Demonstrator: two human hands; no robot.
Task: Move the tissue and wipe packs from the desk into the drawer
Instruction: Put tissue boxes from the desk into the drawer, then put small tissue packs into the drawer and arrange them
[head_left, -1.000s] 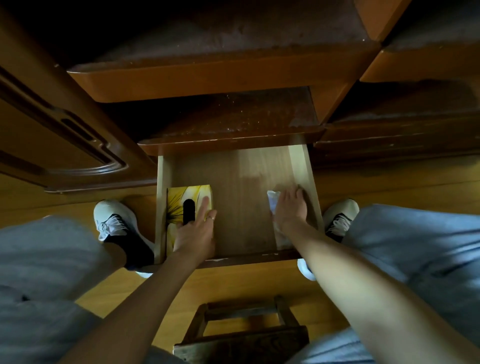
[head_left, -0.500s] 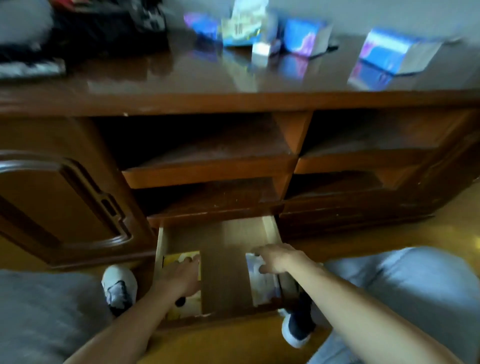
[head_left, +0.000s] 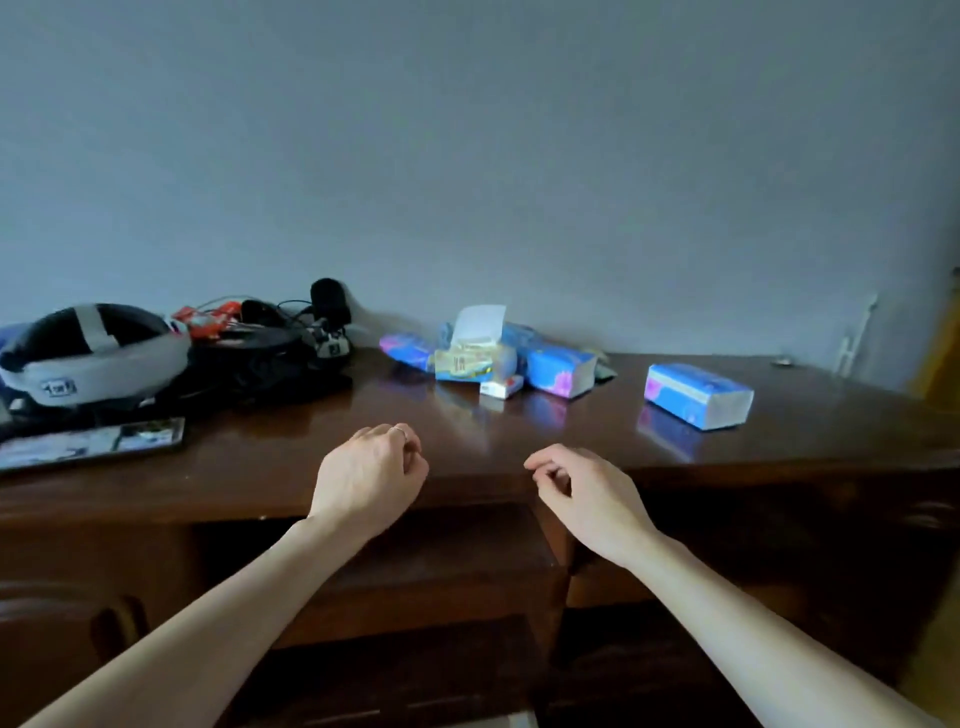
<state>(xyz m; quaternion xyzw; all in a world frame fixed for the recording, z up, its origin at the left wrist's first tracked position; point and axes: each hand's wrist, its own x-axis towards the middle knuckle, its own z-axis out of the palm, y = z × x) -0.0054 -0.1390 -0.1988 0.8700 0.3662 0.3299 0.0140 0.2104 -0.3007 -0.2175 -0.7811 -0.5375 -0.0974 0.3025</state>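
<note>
Hands come first: the left hand (head_left: 370, 480) and the right hand (head_left: 587, 496) both hang empty over the front edge of the counter (head_left: 291, 457), fingers loosely curled and gripping nothing. What they need lies farther back. A lone blue pack (head_left: 697, 396) sits by itself toward the right, well apart from a cluster near the wall: a pink-and-blue pack (head_left: 408, 350), an opened pack with a white sheet sticking up (head_left: 475, 349), another blue pack (head_left: 558, 366), and a small white box (head_left: 501, 387) that may be a pack too, though it is too small to tell. The drawer is out of view below. I'd send the right hand to the lone pack, gripping across its short sides, while the left takes the nearest of the cluster, steering clear of the tangle of dark cables (head_left: 270, 353).
</note>
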